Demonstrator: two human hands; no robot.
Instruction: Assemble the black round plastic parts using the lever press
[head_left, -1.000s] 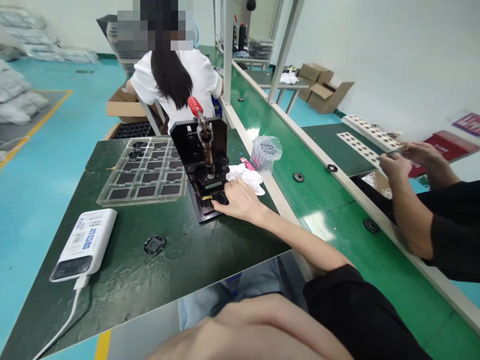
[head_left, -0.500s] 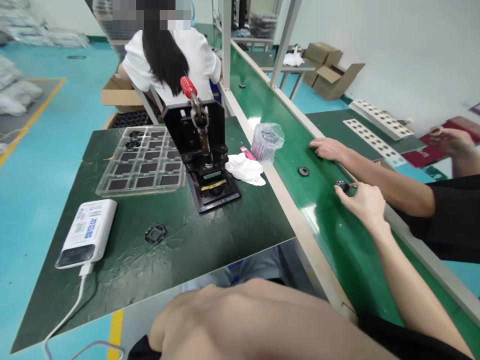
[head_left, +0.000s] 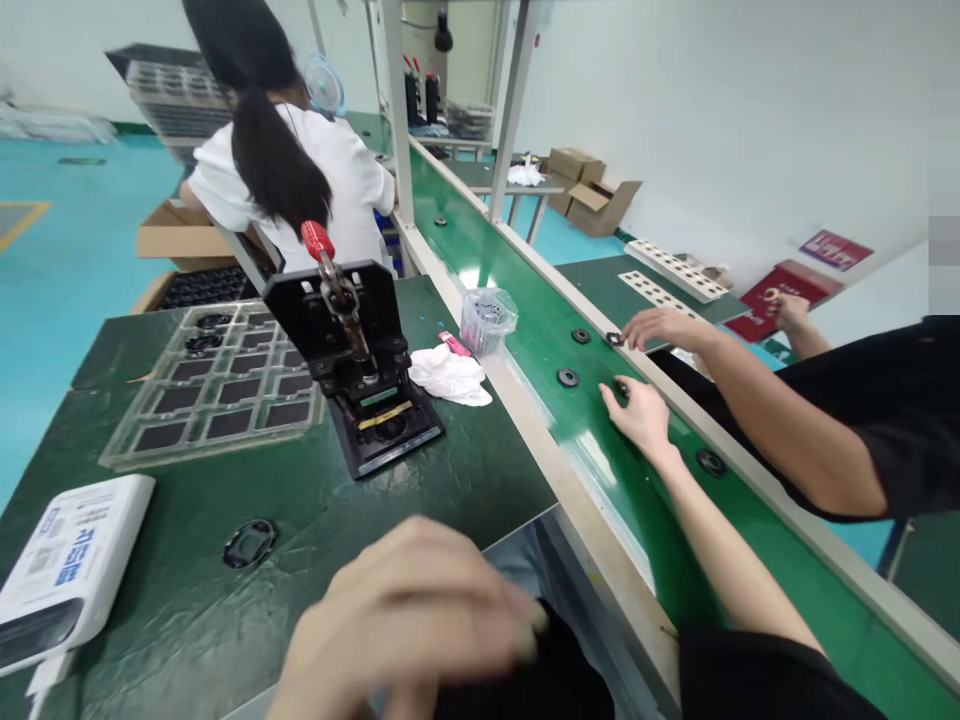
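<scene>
My right hand (head_left: 637, 415) reaches out over the green conveyor belt (head_left: 517, 280), palm down, with its fingertips closed on a small black ring part (head_left: 621, 386) that rests on the belt. My left hand (head_left: 405, 620) is close under the camera at the bottom, blurred, fingers curled over dark cloth; what it holds, if anything, does not show. A black hand press (head_left: 352, 370) with a red-tipped lever (head_left: 317, 240) stands on the dark green work mat (head_left: 420, 480), and neither hand touches it.
A clear tray (head_left: 217, 390) of dark squares, a white power bank (head_left: 67, 560), a black ring (head_left: 250, 543), a white cloth (head_left: 450, 375) and a plastic cup (head_left: 486, 320) share the mat. More rings (head_left: 568, 377) lie on the belt. A co-worker's hand (head_left: 660, 325) reaches in opposite; another person sits ahead.
My right hand left the press, carried a black ring to the belt and now sets it further left. The co-worker's hand came onto the belt. The view swung right.
</scene>
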